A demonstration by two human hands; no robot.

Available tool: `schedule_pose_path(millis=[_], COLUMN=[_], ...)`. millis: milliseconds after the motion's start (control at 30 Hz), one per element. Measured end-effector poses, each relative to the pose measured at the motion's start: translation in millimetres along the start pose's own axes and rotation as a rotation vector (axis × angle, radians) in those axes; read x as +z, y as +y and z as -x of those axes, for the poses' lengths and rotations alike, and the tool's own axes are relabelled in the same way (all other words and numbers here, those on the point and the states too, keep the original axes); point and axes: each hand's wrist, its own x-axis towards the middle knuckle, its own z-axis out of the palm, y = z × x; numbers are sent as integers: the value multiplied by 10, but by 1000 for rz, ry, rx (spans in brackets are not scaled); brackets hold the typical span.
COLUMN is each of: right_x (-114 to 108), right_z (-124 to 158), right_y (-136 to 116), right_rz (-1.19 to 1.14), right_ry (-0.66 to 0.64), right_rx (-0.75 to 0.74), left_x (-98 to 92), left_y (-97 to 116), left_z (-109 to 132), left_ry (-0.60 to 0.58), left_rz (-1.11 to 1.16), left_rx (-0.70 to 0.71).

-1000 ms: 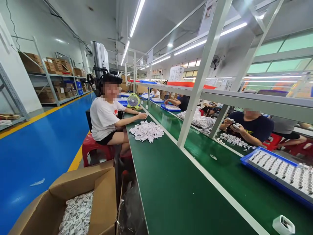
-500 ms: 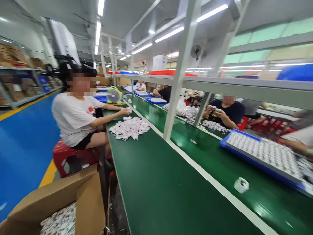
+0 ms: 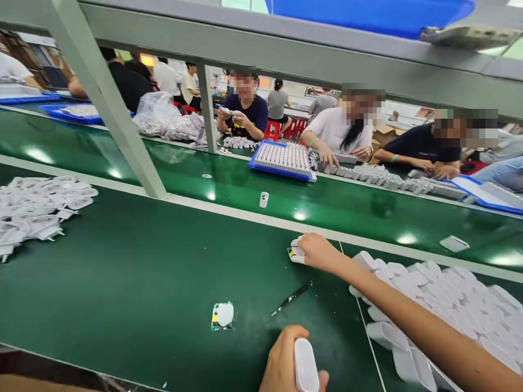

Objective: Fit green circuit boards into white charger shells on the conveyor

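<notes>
My left hand (image 3: 280,359) is wrapped round a white oval plastic housing (image 3: 306,365) at the bottom of the view. Farther out, my right hand (image 3: 318,251), with white covers on its fingertips, is closed on a small circuit board (image 3: 291,252) with a yellow part, low over the green table. The fingers hide most of that board. A second circuit board (image 3: 223,316), bearing a white rounded piece and a yellow part, lies left of my left hand. Black tweezers (image 3: 291,300) rest between the two hands.
White housings (image 3: 433,299) are heaped at the right, under my right forearm. Another pile of white parts (image 3: 36,212) sits at the left. Beyond a pale rail runs a green belt (image 3: 229,185) with a few white pieces. A slanted post (image 3: 110,103) carries a shelf; several people work across.
The view has swung right and down from the aisle and the neighbouring worker to the table before me. Both my hands, the tweezers and the circuit boards are now visible.
</notes>
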Motion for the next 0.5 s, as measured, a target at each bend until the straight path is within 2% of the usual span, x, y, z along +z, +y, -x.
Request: schedule_pose_path(millis=[100,267,400,500], right_x=[24,-23,29,60], right_z=[56,124,123,155], right_y=[-165,-74,-86,-116], right_rz=[25,-4,31,25], right_ry=[27,-5,9,39], right_rx=[-20,-90,-3,33], left_x=[-49,-160,-215,-266], left_y=[13,-24,-31,-4], left_z=[62,112,122,138], left_ry=[38,46,101,100], left_rz=[12,119,203,207], left_rx=[-37,79,225,214])
